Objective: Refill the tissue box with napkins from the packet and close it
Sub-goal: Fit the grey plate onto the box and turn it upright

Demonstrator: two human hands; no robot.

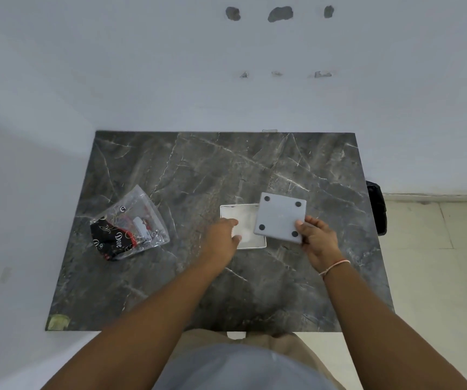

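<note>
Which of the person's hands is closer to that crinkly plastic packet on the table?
Left. The left hand rests on the open white box, with bare table between it and the packet. The right hand is farther off, holding the grey lid.

The white tissue box (247,218) lies open on the dark marble table (198,170). The left hand (222,235) rests on its near-left edge. The right hand (318,239) grips the grey base panel (280,218), four black pads facing up, tilted over the box's right side. The clear packet (129,228) lies well apart, left.
</note>
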